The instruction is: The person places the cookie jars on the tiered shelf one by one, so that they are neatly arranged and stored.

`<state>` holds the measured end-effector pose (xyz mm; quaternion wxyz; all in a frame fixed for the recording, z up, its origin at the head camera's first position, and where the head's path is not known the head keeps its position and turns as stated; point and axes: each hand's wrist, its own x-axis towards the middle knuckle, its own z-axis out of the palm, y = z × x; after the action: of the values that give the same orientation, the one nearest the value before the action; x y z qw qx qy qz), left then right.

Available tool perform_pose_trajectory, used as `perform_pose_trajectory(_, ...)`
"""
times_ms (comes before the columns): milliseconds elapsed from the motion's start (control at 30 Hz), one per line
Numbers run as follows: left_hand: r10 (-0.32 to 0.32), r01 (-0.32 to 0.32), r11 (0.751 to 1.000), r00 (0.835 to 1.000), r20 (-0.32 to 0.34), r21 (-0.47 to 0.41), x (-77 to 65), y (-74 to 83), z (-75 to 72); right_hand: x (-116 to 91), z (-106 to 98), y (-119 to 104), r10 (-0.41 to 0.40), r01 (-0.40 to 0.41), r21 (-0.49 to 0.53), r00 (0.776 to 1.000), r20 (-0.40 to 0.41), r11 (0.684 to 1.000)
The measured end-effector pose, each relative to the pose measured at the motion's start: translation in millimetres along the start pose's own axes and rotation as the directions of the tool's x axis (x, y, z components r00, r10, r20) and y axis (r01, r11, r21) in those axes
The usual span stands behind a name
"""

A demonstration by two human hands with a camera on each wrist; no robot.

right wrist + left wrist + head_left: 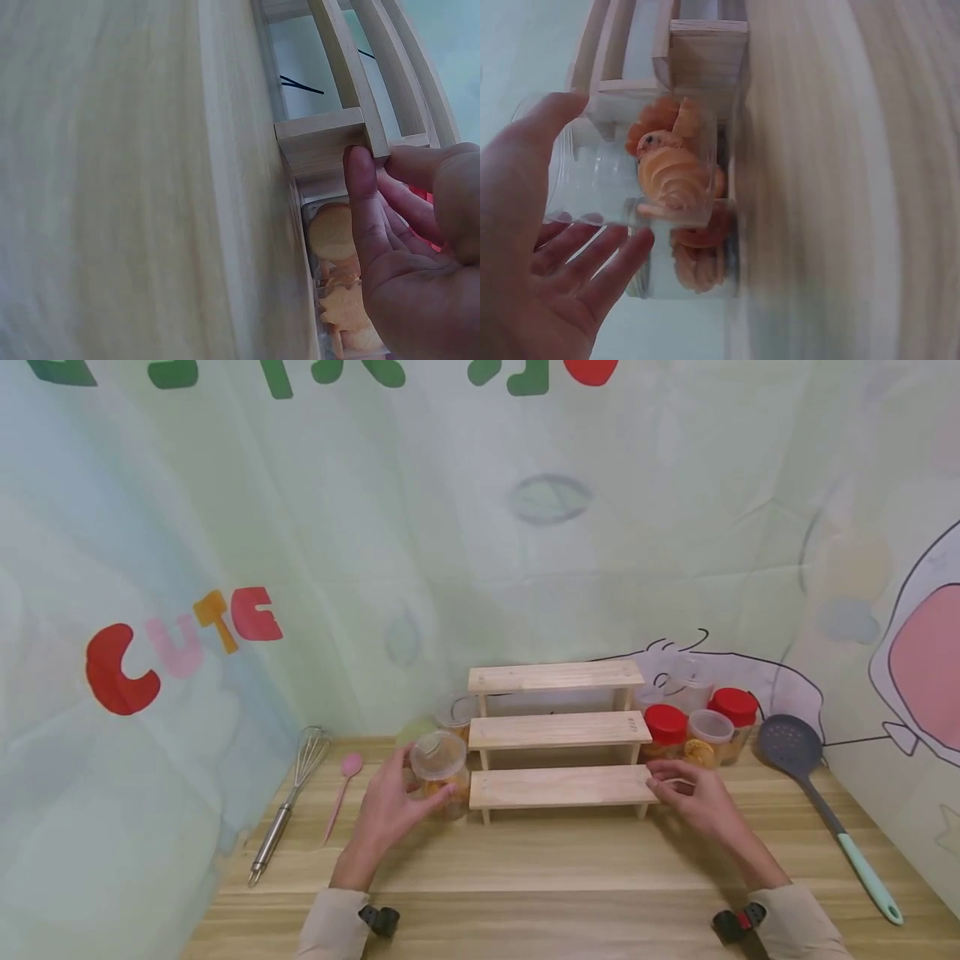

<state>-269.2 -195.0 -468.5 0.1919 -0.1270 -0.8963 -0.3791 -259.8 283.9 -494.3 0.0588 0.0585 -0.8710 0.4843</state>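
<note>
My left hand point(388, 808) grips a clear plastic jar point(438, 762) with a translucent lid, at the left end of a three-step wooden rack point(558, 787). Orange-brown cookies point(673, 169) show inside that jar in the left wrist view, where thumb and fingers lie on opposite sides of it. A second jar of cookies point(697, 262) stands behind it. At the rack's other end, my right hand point(697, 797) pinches the right tip of the lowest step point(376, 139) between thumb and fingers.
Red-lidded jars point(665, 725) and a clear-lidded cookie jar point(708, 731) cluster right of the rack. A whisk point(288, 806) and a pink spoon point(345, 789) lie left. A slotted skimmer point(821, 802) lies far right. A printed curtain point(420, 527) hangs behind.
</note>
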Motion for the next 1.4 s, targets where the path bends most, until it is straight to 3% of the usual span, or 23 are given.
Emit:
perform_pose_trajectory(167, 0.014, -0.014, 1.0, 0.998, -0.06, 0.001, 3.3, 8.3, -0.8, -0.7, -1.3, 3.6, 0.028, -0.028, -0.028, 1.0, -0.005, 0.999)
perform_pose_trajectory(367, 0.025, -0.028, 0.999, 0.988, -0.149, -0.02, 12.5, 27.6, -0.2, -3.4, -3.2, 7.2, 0.015, -0.014, 0.031, 1.0, -0.011, 0.999)
perform_pose_trajectory(533, 0.085, -0.094, 0.995, 0.953, -0.29, -0.016, 24.6, 45.0, -3.7, -4.1, -1.6, 4.2, 0.011, -0.01, 0.058, 1.0, -0.008, 0.998)
perform_pose_trajectory(633, 0.111, -0.124, 0.992, 0.934, -0.34, -0.017, 33.3, 55.4, -2.9, -3.4, 0.4, 3.0, 0.025, -0.025, 0.054, 1.0, -0.002, 0.998)
perform_pose_trajectory(800, 0.174, -0.188, 0.982, 0.924, -0.342, -0.01, 49.0, 78.3, 8.3, -2.2, 1.0, 5.3, 0.046, -0.046, 0.055, 0.999, -0.001, 0.997)
perform_pose_trajectory(1033, 0.274, -0.272, 0.961, 0.92, -0.279, 0.048, 70.1, 114.5, 33.1, -0.9, 1.2, 9.0, 0.009, -0.008, 0.078, 1.0, -0.012, 0.997)
perform_pose_trajectory(1133, 0.276, -0.278, 0.96, 0.923, -0.269, 0.032, 79.4, 125.8, 44.2, -0.8, 1.8, 8.5, -0.002, 0.003, 0.073, 1.0, -0.025, 0.997)
perform_pose_trajectory(1400, 0.245, -0.282, 0.957, 0.911, -0.331, -0.069, 103.7, 145.1, 65.6, 0.5, 6.8, 7.9, -0.004, 0.006, 0.089, 1.0, -0.026, 0.996)
